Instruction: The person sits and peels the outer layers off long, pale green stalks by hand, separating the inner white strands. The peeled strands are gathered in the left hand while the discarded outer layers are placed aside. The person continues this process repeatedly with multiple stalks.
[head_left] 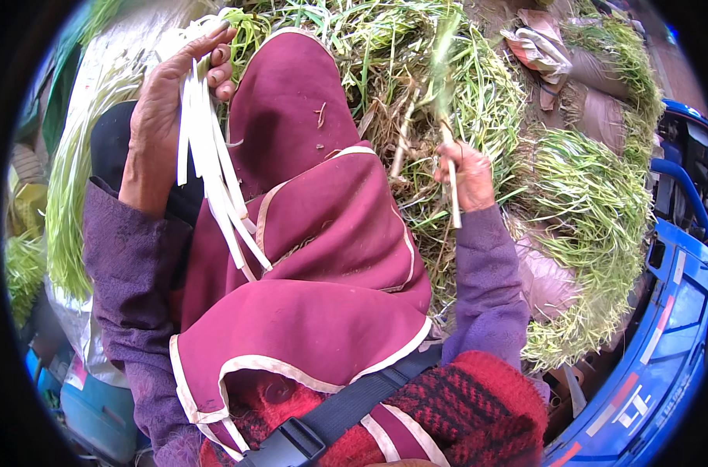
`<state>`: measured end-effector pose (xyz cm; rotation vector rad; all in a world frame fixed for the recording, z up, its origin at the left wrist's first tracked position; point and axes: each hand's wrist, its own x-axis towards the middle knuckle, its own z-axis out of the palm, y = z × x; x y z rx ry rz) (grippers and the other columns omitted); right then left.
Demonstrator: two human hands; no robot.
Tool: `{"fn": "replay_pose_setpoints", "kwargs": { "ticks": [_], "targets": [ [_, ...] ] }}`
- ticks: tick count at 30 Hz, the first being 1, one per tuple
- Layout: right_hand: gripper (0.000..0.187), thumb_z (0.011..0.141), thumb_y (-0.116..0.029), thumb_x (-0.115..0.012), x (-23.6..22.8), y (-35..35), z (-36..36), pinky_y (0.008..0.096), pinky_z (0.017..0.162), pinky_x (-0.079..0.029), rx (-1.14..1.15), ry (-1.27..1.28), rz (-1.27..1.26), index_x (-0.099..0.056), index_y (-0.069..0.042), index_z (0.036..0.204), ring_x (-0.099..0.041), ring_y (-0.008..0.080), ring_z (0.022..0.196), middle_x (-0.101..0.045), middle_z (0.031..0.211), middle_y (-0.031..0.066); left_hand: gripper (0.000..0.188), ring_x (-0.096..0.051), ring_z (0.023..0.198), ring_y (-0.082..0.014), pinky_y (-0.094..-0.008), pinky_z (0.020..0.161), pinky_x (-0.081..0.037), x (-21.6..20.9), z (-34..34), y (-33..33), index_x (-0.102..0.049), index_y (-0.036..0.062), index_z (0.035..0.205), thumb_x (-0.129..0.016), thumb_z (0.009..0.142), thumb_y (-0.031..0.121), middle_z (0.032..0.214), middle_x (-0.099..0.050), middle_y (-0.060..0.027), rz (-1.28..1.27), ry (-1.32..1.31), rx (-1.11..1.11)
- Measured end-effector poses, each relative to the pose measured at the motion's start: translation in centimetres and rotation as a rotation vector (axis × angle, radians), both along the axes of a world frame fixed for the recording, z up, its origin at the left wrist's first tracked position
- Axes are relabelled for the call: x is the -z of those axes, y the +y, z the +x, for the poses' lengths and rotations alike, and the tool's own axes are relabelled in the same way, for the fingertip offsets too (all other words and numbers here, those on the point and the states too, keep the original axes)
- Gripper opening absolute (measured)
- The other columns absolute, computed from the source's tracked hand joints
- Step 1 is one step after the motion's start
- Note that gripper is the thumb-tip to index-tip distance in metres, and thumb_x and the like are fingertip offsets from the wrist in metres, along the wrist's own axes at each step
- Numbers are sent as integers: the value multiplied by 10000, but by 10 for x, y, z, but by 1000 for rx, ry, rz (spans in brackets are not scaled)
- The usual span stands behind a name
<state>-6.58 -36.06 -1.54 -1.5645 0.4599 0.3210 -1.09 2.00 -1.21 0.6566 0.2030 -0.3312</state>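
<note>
My left hand [158, 105] is raised at the upper left, its fingers curled round a small bunch of long white stalks [206, 156], which look like green garlic. Their white ends hang over the maroon apron [330, 226] on my lap. Right of the apron, my right hand [472, 177] pinches a single pale stalk [453, 191]. It stands upright, with its green leafy top blurred by motion. The two hands are well apart.
Loose greens and dry trimmings [400, 70] lie heaped ahead of my knees. A row of cleaned pale stalks [70, 210] rests on white sheeting at the left. More bundled greens [587, 194] spread to the right, beside a blue vehicle body [657, 342].
</note>
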Motion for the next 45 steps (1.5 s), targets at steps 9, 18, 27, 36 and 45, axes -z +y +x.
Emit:
{"fn": "replay_pose_setpoints", "kwargs": {
  "ticks": [9,18,27,36,45],
  "targets": [
    [137,781,-42,-661,-57,71,-29,206,446,-435,-269,-457,-358,-638,30,895,-537,52,530,-570,596,13,189,-607,543,-126,-226,438,-513,-20,-10,-37,-598,-15,924,-673,789,94,731,-624,-74,219,33,78],
    [155,686,-23,-668,-46,119,-22,326,428,-399,-751,-1130,-768,-577,-41,810,-483,218,458,-464,563,59,217,-592,546,-98,-212,472,-481,-37,-19,-47,-609,9,841,-753,697,85,676,-622,-38,374,-142,153],
    [290,709,-189,-747,-49,141,22,295,569,-467,-569,-844,-379,-620,12,875,-582,196,613,-600,730,108,170,-586,620,-93,-223,578,-470,-33,-22,-51,-624,24,836,-725,705,63,727,-626,-26,398,-265,106],
    [107,853,-81,-592,-31,150,22,243,625,-491,-67,-446,421,-643,5,890,-615,139,685,-653,790,83,137,-557,574,-75,-204,520,-440,-22,-19,-47,-635,6,815,-719,721,59,702,-619,-34,400,-218,-10],
    [137,880,-163,-556,-69,-10,-22,357,740,-420,213,-709,929,-529,-31,852,-506,184,740,-528,777,61,138,-544,492,-90,-215,438,-450,-7,-6,-32,-612,12,727,-744,691,25,620,-578,-29,385,-145,-100]
  ]
}}
